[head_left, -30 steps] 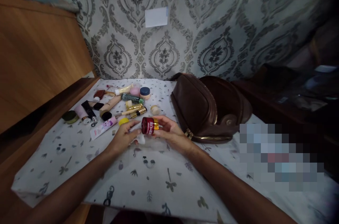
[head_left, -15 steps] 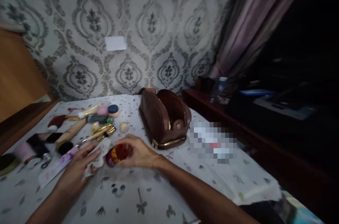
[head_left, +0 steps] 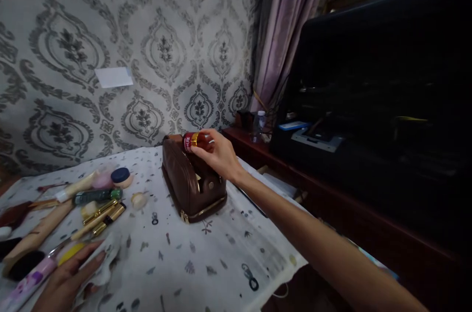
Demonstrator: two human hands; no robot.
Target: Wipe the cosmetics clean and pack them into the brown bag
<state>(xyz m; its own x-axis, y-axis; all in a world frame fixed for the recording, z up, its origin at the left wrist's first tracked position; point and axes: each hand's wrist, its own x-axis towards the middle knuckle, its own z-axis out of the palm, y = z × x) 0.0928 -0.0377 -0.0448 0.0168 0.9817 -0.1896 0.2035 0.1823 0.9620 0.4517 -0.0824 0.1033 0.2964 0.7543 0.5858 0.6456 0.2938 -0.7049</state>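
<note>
My right hand (head_left: 217, 155) holds a small red jar with a gold band (head_left: 194, 141) just above the open top of a brown zip pouch (head_left: 190, 184) that stands on the patterned white cloth (head_left: 206, 253). My left hand (head_left: 68, 280) lies flat at the lower left with its fingers on a crumpled white tissue (head_left: 106, 258), close to a pink and white tube (head_left: 25, 282) and a yellow item (head_left: 72, 252).
Several cosmetics lie at the left: a blue-lidded jar (head_left: 121, 177), a green tube (head_left: 96, 196), gold lipsticks (head_left: 105, 213), a beige tube (head_left: 37, 233). A dark wooden shelf (head_left: 332, 194) and a black screen (head_left: 387, 81) stand at the right, by a purple curtain (head_left: 287, 22).
My right hand has lifted the red jar from in front of me up and over to the pouch's top. My left hand let go of the jar and stayed on the tissue. The view swung right.
</note>
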